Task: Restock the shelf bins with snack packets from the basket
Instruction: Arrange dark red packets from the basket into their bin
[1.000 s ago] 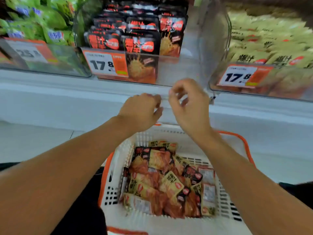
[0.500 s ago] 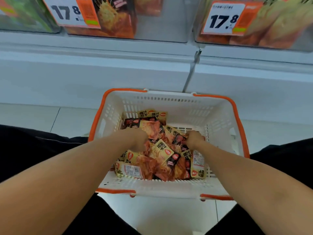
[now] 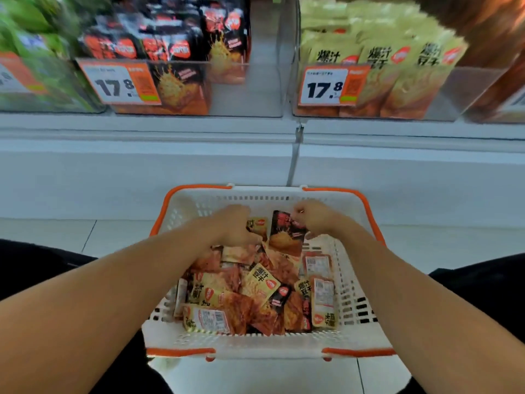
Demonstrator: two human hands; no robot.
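A white basket [image 3: 257,344] with orange rims sits on the floor between my knees, holding several snack packets [image 3: 260,287]. My left hand [image 3: 234,224] grips a yellow packet [image 3: 258,226] above the pile. Beside it my right hand [image 3: 314,218] pinches the top of a black packet [image 3: 287,233], which hangs upright. Up on the shelf, a clear bin [image 3: 247,89] holds black packets on its left side. The clear bin [image 3: 443,92] to its right holds yellow packets.
The white shelf front [image 3: 199,172] rises just behind the basket. Orange price tags reading 17.8 [image 3: 119,83] [image 3: 331,85] hang on both bins. A bin of green packets [image 3: 39,66] stands at the far left, brown packets [image 3: 494,38] at the far right. White floor tiles surround the basket.
Both hands dropped from the shelf edge into the basket, then rose out of the pile, each with a packet. The view tilted back up toward the bins.
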